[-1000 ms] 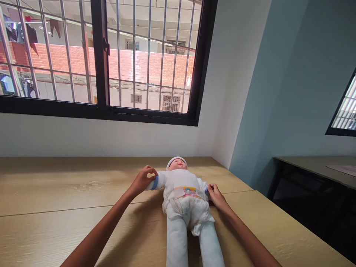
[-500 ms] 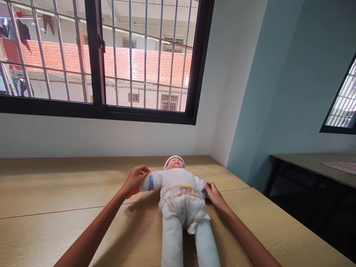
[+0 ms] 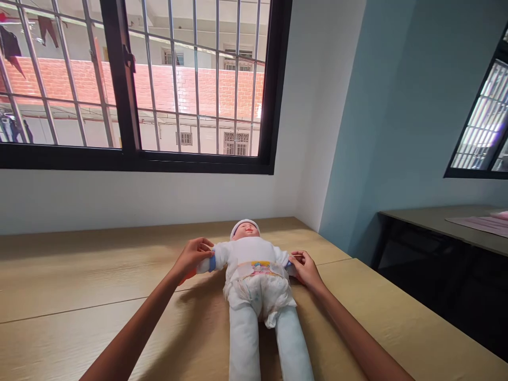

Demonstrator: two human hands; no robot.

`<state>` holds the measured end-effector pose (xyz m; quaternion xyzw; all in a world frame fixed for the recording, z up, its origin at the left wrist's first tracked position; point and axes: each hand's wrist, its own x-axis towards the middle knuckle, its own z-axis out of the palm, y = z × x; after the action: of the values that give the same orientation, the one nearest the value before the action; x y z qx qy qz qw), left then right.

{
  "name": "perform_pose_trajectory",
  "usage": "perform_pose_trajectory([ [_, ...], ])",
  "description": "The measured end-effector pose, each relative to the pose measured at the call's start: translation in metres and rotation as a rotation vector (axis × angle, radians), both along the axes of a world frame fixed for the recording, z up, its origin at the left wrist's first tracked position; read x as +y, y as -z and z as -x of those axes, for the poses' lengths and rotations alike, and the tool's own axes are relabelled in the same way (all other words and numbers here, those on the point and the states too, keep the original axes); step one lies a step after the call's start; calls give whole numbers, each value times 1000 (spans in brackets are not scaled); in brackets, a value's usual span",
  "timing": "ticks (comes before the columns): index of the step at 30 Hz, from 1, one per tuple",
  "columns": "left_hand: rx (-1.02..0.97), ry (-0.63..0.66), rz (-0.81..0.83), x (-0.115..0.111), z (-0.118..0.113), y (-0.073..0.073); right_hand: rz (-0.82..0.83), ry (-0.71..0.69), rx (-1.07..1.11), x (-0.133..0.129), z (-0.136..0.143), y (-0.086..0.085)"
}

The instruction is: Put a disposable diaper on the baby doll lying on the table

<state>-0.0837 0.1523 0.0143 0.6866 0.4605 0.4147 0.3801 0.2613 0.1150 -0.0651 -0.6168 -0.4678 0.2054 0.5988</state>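
Observation:
A baby doll [image 3: 254,248] lies on its back on the wooden table, head toward the wall and legs toward me. It wears a white cap [image 3: 245,223], a white top with blue cuffs, and a white diaper [image 3: 260,293] with a colourful printed waistband. My left hand [image 3: 193,257] is closed around the doll's forearm, fingertips close to the blue cuff [image 3: 212,261]; an orange-red part shows under my wrist. On the other side, my right hand [image 3: 306,269] pinches the doll's other arm at the cuff, which my fingers partly hide.
The light wooden table [image 3: 99,296] reaches back to the white wall, with a seam across it. Above is a barred window [image 3: 194,161] with a black frame. A darker table [image 3: 416,218] with a pink cloth [image 3: 480,224] stands beyond the right edge.
The view has turned slightly right. My left fingers have come down closer to the doll's cuff. My right hand's fingers have lifted slightly at the other cuff. The doll lies as before.

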Motion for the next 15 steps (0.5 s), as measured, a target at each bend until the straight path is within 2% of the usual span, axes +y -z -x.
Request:
perform_pose_trajectory([
  [6, 100, -23, 33, 5, 10, -5, 21, 25, 14, -4, -6, -10],
  [15, 443, -110, 49, 5, 20, -15, 66, 105, -61, -5, -25, -16],
])
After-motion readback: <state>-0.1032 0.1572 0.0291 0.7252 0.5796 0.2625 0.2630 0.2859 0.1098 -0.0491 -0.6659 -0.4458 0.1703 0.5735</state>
